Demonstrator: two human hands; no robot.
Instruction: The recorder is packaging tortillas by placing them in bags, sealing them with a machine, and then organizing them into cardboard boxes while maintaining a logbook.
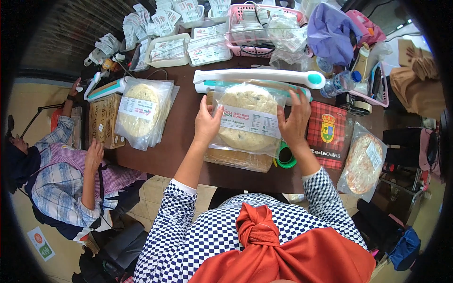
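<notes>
A round, pale pizza base in a clear plastic bag [250, 101] lies in front of me on a cardboard box, a printed label across its middle. My left hand [207, 121] grips the bag's left edge, thumb on top beside the label. At the opposite edge, my right hand [294, 120] holds the bag with thumb in front and fingers reaching over the far corner. Just beyond the bag lies a white and teal heat sealer [259, 78], its long arm above the bag's far edge. A green tape roll [286, 155] sits below my right hand.
Bagged pizza bases [141, 111] are stacked at left, near a co-worker [71, 174] with another sealer [108, 88]. A red plaid bag [326, 134] and a bagged pizza [363, 165] lie at right. Label trays [167, 50], a pink basket [234, 21] and a bottle [347, 82] line the back.
</notes>
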